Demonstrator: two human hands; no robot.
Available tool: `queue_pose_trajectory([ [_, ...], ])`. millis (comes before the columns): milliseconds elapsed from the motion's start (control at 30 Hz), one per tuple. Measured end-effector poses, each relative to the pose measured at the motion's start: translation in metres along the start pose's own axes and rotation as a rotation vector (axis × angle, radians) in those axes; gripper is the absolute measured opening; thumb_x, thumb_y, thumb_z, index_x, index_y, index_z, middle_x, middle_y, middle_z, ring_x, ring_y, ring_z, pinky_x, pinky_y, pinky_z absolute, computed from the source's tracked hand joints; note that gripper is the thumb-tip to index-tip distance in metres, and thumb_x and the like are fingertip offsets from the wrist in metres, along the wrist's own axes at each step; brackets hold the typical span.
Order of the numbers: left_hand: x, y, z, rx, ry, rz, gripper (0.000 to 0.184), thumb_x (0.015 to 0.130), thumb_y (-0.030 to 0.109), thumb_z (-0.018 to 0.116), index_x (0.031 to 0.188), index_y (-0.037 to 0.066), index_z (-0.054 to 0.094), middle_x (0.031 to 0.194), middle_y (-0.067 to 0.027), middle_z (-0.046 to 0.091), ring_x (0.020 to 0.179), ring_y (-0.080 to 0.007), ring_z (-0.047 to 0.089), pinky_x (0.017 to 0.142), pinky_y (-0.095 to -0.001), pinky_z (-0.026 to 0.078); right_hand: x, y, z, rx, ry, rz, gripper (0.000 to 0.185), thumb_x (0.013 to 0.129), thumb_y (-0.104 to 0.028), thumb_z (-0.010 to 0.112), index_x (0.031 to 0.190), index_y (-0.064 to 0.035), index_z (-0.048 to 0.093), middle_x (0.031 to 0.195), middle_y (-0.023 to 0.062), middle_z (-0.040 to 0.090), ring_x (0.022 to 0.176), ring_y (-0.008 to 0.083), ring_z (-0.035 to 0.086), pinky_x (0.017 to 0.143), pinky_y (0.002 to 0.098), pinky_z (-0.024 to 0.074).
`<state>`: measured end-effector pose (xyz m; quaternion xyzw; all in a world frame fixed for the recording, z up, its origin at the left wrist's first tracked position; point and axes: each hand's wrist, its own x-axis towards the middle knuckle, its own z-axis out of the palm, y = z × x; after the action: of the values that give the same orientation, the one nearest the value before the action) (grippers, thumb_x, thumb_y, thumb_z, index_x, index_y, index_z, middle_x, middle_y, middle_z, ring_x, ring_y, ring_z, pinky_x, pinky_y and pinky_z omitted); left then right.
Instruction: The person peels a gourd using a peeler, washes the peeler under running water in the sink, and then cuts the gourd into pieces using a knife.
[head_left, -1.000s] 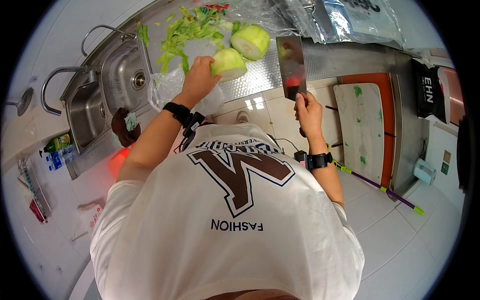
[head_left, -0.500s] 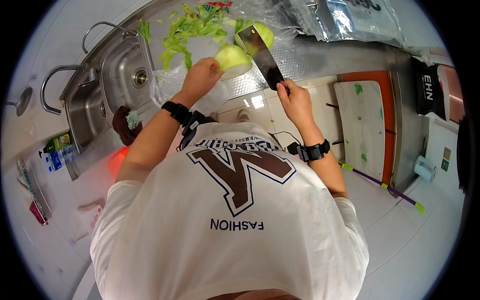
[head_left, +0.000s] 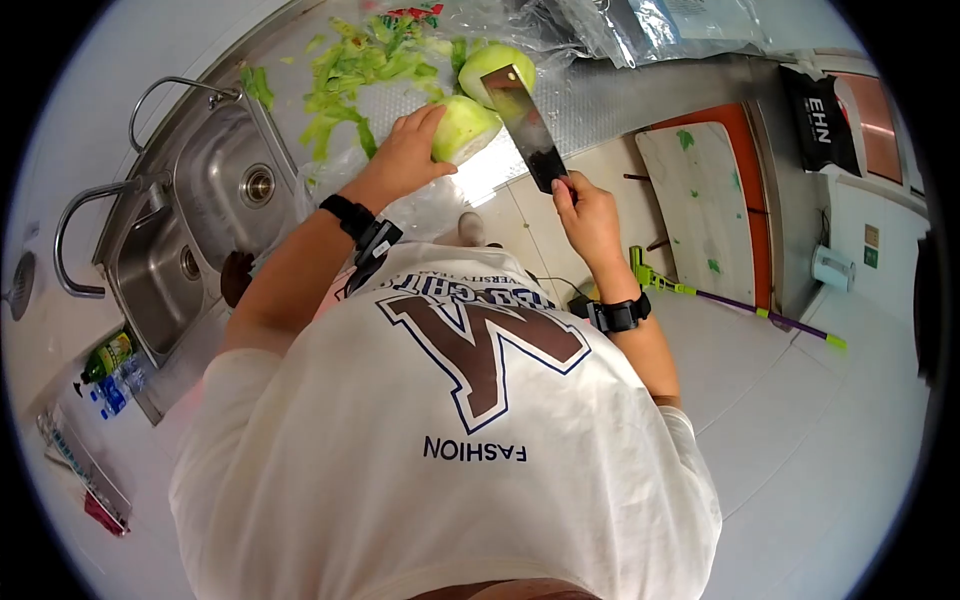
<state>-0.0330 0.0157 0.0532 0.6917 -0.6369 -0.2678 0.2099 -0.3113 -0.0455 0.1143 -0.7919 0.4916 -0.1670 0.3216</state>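
A peeled, pale green gourd piece (head_left: 465, 130) sits near the front edge of the metal counter, its flat cut face toward the lower right. My left hand (head_left: 405, 160) is closed around its left side, fingers over the top and thumb below. In my right hand (head_left: 590, 220) is the handle of a cleaver (head_left: 525, 125). The blade points up and left, between that piece and a second pale green gourd piece (head_left: 495, 72) behind it. Whether the blade touches the second piece I cannot tell. Green peelings (head_left: 350, 75) lie heaped to the left.
To the left is a double steel sink (head_left: 225, 165) with curved taps (head_left: 85, 215). Clear plastic bags (head_left: 640, 30) lie at the back right, and another plastic bag (head_left: 330, 185) is beside my left forearm. A folded table (head_left: 695, 200) leans at the right, near a purple-green pole (head_left: 740, 300).
The view has shifted slightly. My left hand has spread and wrapped further round the near gourd piece, which looks turned. The cleaver stays in my right hand at much the same angle.
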Motion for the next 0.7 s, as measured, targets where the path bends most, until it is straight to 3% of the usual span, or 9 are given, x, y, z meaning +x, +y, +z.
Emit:
queue_pose_trajectory([
  [167, 0.000, -0.021, 0.007, -0.047, -0.002, 0.024, 0.094, 0.070, 0.023, 0.081, 0.146, -0.001, 0.030, 0.148, -0.0223, 0.034, 0.132, -0.0403, 0.038, 0.111, -0.0428, 0.035, -0.002, -0.027, 0.014, -0.098, 0.003, -0.126, 0.017, 0.089, -0.019, 0.061, 0.082, -0.0040, 0.061, 0.065, 0.0174, 0.061, 0.060, 0.0378, 0.060, 0.056, 0.0453, 0.0475],
  [367, 0.009, -0.017, -0.038, -0.153, 0.250, -0.119, 0.099, 0.069, 0.019, 0.082, 0.148, 0.000, 0.024, 0.148, -0.0222, 0.036, 0.135, -0.0394, 0.036, 0.112, -0.0418, 0.033, 0.014, -0.040, 0.016, -0.302, -0.047, -0.262, 0.019, 0.090, -0.021, 0.058, 0.082, -0.0042, 0.060, 0.067, 0.0168, 0.062, 0.062, 0.0380, 0.060, 0.058, 0.0477, 0.0484],
  [433, 0.016, -0.009, -0.068, 0.076, 0.439, 0.227, 0.088, 0.069, 0.015, 0.081, 0.144, 0.004, 0.037, 0.146, -0.0173, 0.040, 0.135, -0.0377, 0.037, 0.112, -0.0422, 0.033, 0.019, -0.047, 0.016, -0.317, -0.066, -0.267, 0.019, 0.091, -0.021, 0.058, 0.082, -0.0040, 0.060, 0.068, 0.0170, 0.063, 0.063, 0.0379, 0.061, 0.059, 0.0482, 0.0486],
  [467, 0.021, -0.005, -0.081, 0.078, 0.442, 0.228, 0.088, 0.069, 0.015, 0.081, 0.144, 0.004, 0.037, 0.146, -0.0173, 0.040, 0.135, -0.0377, 0.037, 0.112, -0.0422, 0.033, 0.021, -0.051, 0.016, -0.332, -0.085, -0.272, 0.019, 0.091, -0.021, 0.057, 0.083, -0.0039, 0.060, 0.069, 0.0172, 0.063, 0.064, 0.0379, 0.061, 0.060, 0.0487, 0.0488],
  [533, 0.035, 0.001, -0.100, 0.360, 0.293, 0.592, 0.063, 0.066, 0.009, 0.080, 0.125, 0.008, 0.059, 0.136, -0.0125, 0.052, 0.128, -0.0353, 0.045, 0.105, -0.0435, 0.039, 0.025, -0.059, 0.016, -0.351, -0.105, -0.260, 0.020, 0.091, -0.021, 0.056, 0.083, -0.0039, 0.060, 0.069, 0.0173, 0.063, 0.065, 0.0381, 0.061, 0.061, 0.0491, 0.0489],
  [567, 0.042, 0.004, -0.105, 0.362, 0.294, 0.593, 0.063, 0.066, 0.009, 0.080, 0.125, 0.008, 0.059, 0.136, -0.0125, 0.052, 0.128, -0.0353, 0.045, 0.105, -0.0435, 0.039, 0.026, -0.062, 0.017, -0.370, -0.127, -0.244, 0.020, 0.091, -0.022, 0.056, 0.083, -0.0040, 0.060, 0.070, 0.0173, 0.064, 0.065, 0.0383, 0.061, 0.062, 0.0496, 0.0490],
  [633, 0.055, 0.013, -0.107, 0.439, -0.003, 0.591, 0.030, 0.066, 0.007, 0.075, 0.095, 0.008, 0.068, 0.114, -0.0078, 0.064, 0.113, -0.0304, 0.056, 0.092, -0.0411, 0.046, 0.028, -0.064, 0.019, -0.367, -0.114, -0.253, 0.020, 0.091, -0.022, 0.056, 0.084, -0.0038, 0.060, 0.070, 0.0175, 0.063, 0.066, 0.0389, 0.061, 0.062, 0.0499, 0.0483],
  [667, 0.059, 0.016, -0.105, 0.441, -0.003, 0.591, 0.030, 0.066, 0.007, 0.075, 0.095, 0.008, 0.068, 0.114, -0.0078, 0.064, 0.113, -0.0304, 0.056, 0.092, -0.0411, 0.046, 0.030, -0.064, 0.020, -0.365, -0.102, -0.260, 0.020, 0.092, -0.022, 0.056, 0.084, -0.0037, 0.059, 0.071, 0.0178, 0.063, 0.066, 0.0395, 0.060, 0.062, 0.0502, 0.0476],
  [700, 0.063, 0.018, -0.101, 0.482, -0.001, 0.587, 0.021, 0.068, 0.008, 0.072, 0.089, 0.009, 0.068, 0.102, -0.0075, 0.065, 0.102, -0.0300, 0.059, 0.084, -0.0413, 0.048, 0.032, -0.065, 0.020, -0.364, -0.101, -0.261, 0.020, 0.092, -0.022, 0.056, 0.084, -0.0037, 0.059, 0.071, 0.0178, 0.063, 0.066, 0.0395, 0.060, 0.062, 0.0502, 0.0476],
])
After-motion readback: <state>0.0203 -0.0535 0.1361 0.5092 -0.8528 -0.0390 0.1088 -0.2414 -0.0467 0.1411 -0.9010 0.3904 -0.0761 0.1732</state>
